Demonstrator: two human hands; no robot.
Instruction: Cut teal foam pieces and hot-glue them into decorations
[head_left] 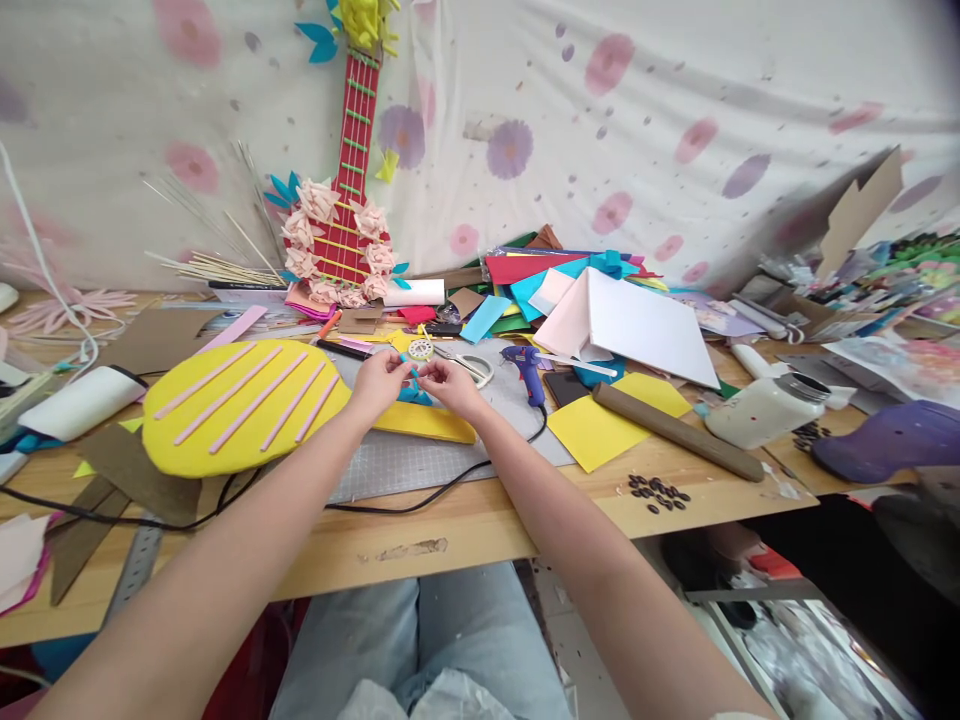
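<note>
My left hand (pixel 384 380) and my right hand (pixel 451 386) meet over the grey cutting mat (pixel 375 475). The fingertips of both are pinched on a small blue strip (pixel 413 370), which looks like craft foam or paper. More blue pieces (pixel 420 395) lie just below the fingers. Under and beside my wrists is a yellow guitar-like shape, with a rounded body (pixel 225 385) crossed by pink strips and a yellow neck (pixel 431 422). Scissors (pixel 480 370) and a roll of tape (pixel 421 349) lie right behind my hands.
A blue glue gun (pixel 527 372) stands right of my hands, its black cord (pixel 420 510) running across the mat. Yellow sheets (pixel 592 430), a brown roll (pixel 675 430), black beads (pixel 656 492) and a white jar (pixel 772 408) are farther right. A red flowered guitar (pixel 356 150) leans at the back.
</note>
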